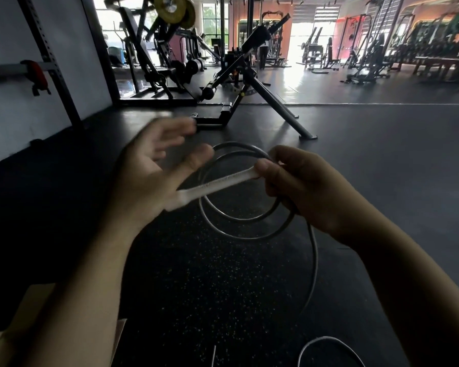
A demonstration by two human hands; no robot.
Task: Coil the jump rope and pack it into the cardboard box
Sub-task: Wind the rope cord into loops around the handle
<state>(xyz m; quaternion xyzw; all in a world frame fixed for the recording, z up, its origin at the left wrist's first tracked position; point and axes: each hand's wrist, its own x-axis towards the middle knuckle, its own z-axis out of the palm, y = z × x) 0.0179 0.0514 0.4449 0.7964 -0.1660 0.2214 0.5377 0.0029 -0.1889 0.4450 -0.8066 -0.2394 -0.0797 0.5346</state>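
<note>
My right hand [305, 192] grips the jump rope [249, 223] where two or three grey loops gather, together with one end of its white handle [217, 185]. The handle slants down to the left, toward my left hand. My left hand [154, 168] is blurred, palm up with fingers spread, just left of the handle's free end; contact with it is unclear. A loose length of the rope hangs from my right hand to the floor, and another curve of it lies at the bottom right. The cardboard box [16, 329] shows at the bottom left, mostly hidden behind my left forearm.
Dark speckled rubber floor [223, 287] lies below my hands. An adjustable bench frame [249, 83] stands ahead, a rack upright with a red clamp [37, 75] at the left wall, and gym machines fill the background.
</note>
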